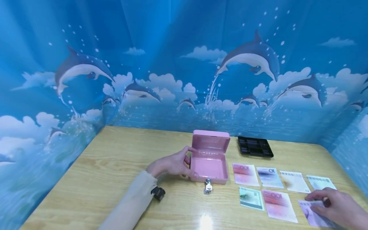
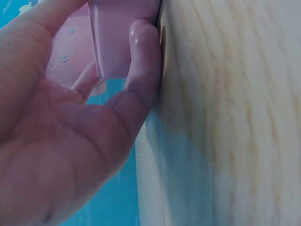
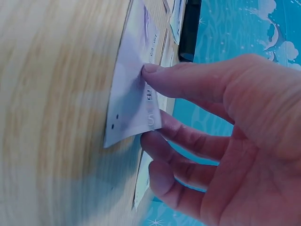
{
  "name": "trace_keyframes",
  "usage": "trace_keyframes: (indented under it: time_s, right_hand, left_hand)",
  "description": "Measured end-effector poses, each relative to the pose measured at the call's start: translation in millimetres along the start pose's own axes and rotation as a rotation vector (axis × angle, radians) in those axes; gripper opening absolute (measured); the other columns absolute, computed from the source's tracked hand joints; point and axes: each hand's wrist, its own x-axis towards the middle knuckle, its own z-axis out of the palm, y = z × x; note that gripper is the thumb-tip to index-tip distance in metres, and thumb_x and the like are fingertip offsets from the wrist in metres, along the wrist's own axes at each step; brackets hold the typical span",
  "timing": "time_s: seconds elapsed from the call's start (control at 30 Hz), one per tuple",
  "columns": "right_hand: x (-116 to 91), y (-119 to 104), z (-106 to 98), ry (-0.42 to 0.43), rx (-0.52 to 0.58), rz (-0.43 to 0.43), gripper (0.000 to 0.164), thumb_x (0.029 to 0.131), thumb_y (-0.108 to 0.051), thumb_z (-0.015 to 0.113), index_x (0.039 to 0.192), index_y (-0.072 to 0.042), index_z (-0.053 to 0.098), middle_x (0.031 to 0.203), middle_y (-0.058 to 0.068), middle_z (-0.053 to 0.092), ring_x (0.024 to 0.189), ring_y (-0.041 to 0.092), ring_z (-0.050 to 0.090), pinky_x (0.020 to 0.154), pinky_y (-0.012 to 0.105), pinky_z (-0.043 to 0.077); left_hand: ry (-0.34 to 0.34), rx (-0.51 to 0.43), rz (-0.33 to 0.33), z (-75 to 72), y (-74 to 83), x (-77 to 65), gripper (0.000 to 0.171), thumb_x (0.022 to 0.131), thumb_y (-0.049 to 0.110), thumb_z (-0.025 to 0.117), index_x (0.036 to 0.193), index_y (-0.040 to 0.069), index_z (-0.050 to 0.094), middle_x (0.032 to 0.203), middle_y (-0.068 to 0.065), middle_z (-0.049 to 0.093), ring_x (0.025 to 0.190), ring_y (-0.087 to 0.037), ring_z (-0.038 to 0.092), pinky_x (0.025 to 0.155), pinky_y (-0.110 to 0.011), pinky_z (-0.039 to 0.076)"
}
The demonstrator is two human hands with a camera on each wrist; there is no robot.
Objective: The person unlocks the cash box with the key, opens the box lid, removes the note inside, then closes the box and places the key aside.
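Note:
A pink cash box (image 1: pixel 209 166) stands on the table with its lid (image 1: pixel 211 142) raised and nothing inside. My left hand (image 1: pixel 178 163) grips the box's left side, thumb at the front corner and a finger near the hinge. In the left wrist view, bent fingers of the left hand (image 2: pixel 75 127) touch the pink metal. At the right, my right hand (image 1: pixel 339 204) pinches a purple banknote (image 3: pixel 131 84) marked 5. The thumb of the right hand (image 3: pixel 225 122) lies on its face, fingers at the edge, which is slightly raised. A small padlock with a key (image 1: pixel 208 187) hangs at the box front.
Several other banknotes lie in two rows right of the box, among them a red 100 note (image 1: pixel 279 206) and a green note (image 1: pixel 251 198). A black compartment tray (image 1: pixel 255 147) sits at the table's back edge. A dolphin-print curtain (image 1: pixel 172 64) surrounds the wooden table (image 1: pixel 120 153).

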Motion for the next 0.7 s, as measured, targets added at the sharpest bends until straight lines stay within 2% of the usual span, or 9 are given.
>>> trace_keyframes:
  time_s: [0.13, 0.2, 0.37, 0.5, 0.63, 0.7]
  right_hand:
    - [-3, -2, -1, 0.073, 0.004, -0.043, 0.017, 0.075, -0.014, 0.087, 0.088, -0.016, 0.076, 0.081, -0.009, 0.066, 0.068, -0.012, 0.045, 0.06, 0.022, 0.046]
    - [-4, -4, -2, 0.075, 0.008, -0.04, 0.017, 0.075, -0.014, 0.087, 0.088, -0.015, 0.076, 0.078, -0.011, 0.063, 0.067, -0.012, 0.045, 0.059, 0.021, 0.046]
    - [-3, -6, -4, 0.026, 0.015, -0.001, 0.018, 0.078, -0.014, 0.086, 0.093, -0.013, 0.076, 0.082, -0.007, 0.062, 0.066, -0.01, 0.045, 0.06, 0.02, 0.048]
    - [-3, -5, -6, 0.059, 0.02, 0.0, 0.017, 0.077, -0.013, 0.085, 0.092, -0.013, 0.077, 0.082, -0.004, 0.068, 0.066, -0.011, 0.047, 0.059, 0.02, 0.048]
    - [-1, -7, -9, 0.165, 0.038, 0.004, 0.014, 0.08, -0.014, 0.084, 0.092, -0.013, 0.078, 0.086, 0.004, 0.076, 0.064, -0.013, 0.051, 0.058, 0.02, 0.047]
    - [1, -10, -11, 0.247, 0.056, -0.006, 0.014, 0.08, -0.016, 0.085, 0.092, -0.014, 0.078, 0.088, 0.008, 0.076, 0.066, -0.016, 0.05, 0.055, 0.02, 0.047]
  left_hand:
    - [-0.004, -0.008, 0.011, 0.0, 1.3, -0.6, 0.093, 0.078, 0.016, 0.088, 0.152, 0.027, 0.032, 0.114, -0.014, 0.056, 0.088, -0.023, 0.067, 0.077, -0.035, 0.059]
    - [-0.004, -0.007, 0.012, 0.2, 1.7, -0.8, 0.094, 0.078, 0.016, 0.089, 0.152, 0.027, 0.032, 0.114, -0.014, 0.056, 0.087, -0.023, 0.067, 0.077, -0.035, 0.059]
    - [-0.003, 0.0, 0.006, 0.1, 1.5, -0.5, 0.093, 0.078, 0.016, 0.088, 0.152, 0.028, 0.032, 0.114, -0.014, 0.056, 0.087, -0.023, 0.067, 0.077, -0.035, 0.058]
    - [0.001, 0.017, -0.004, 0.0, 0.6, 0.2, 0.093, 0.079, 0.019, 0.088, 0.152, 0.027, 0.031, 0.115, -0.012, 0.058, 0.087, -0.024, 0.067, 0.078, -0.035, 0.059]
    - [0.012, 0.029, -0.012, 0.2, 1.8, -0.2, 0.097, 0.077, 0.023, 0.09, 0.153, 0.027, 0.031, 0.114, -0.011, 0.059, 0.087, -0.024, 0.066, 0.079, -0.036, 0.057]
    - [0.019, 0.03, -0.017, 0.3, 2.5, -0.3, 0.098, 0.075, 0.025, 0.091, 0.153, 0.027, 0.031, 0.113, -0.011, 0.059, 0.088, -0.025, 0.066, 0.08, -0.037, 0.057]
